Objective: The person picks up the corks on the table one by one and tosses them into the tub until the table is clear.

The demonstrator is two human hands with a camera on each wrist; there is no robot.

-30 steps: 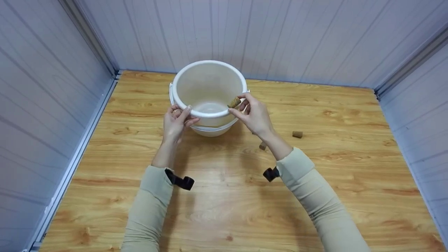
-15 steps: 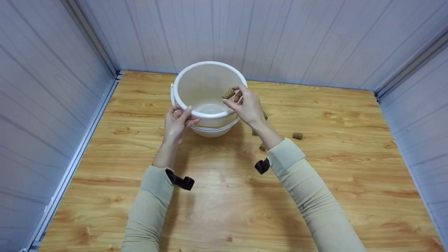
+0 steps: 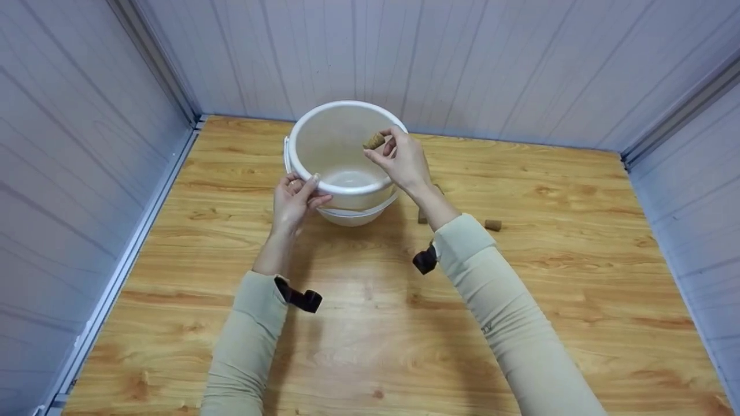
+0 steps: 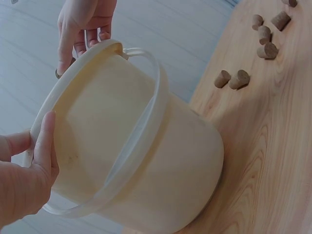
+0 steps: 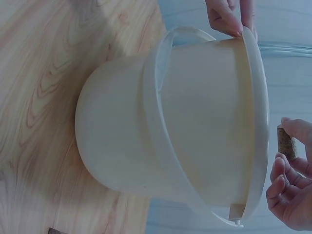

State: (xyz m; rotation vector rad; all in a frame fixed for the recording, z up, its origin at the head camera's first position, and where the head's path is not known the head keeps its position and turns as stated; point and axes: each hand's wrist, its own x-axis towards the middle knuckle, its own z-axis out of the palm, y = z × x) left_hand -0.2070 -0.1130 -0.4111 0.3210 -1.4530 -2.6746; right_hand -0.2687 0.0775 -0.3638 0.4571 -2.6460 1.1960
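A white plastic bucket (image 3: 358, 201) stands on the wooden surface, its handle (image 5: 152, 107) hanging down against the near side. My left hand (image 3: 292, 205) grips the bucket's front-left rim, thumb on top and fingers below the lip. Over the mouth, my right hand (image 3: 407, 164) pinches a brown cork (image 3: 374, 141) between thumb and fingertips. In the right wrist view that cork (image 5: 286, 144) shows just beyond the rim. The bucket's visible bottom, in the head view, is bare white.
Several more corks (image 4: 267, 50) lie scattered right of the bucket; one cork (image 3: 493, 225) sits farthest right in the head view, others partly behind the right forearm. A pale panelled wall (image 3: 462, 63) rises close behind the bucket, with side walls left and right.
My right hand has carried the cork from the bucket's right rim up and left to over the mouth. The left hand has kept its grip on the rim.
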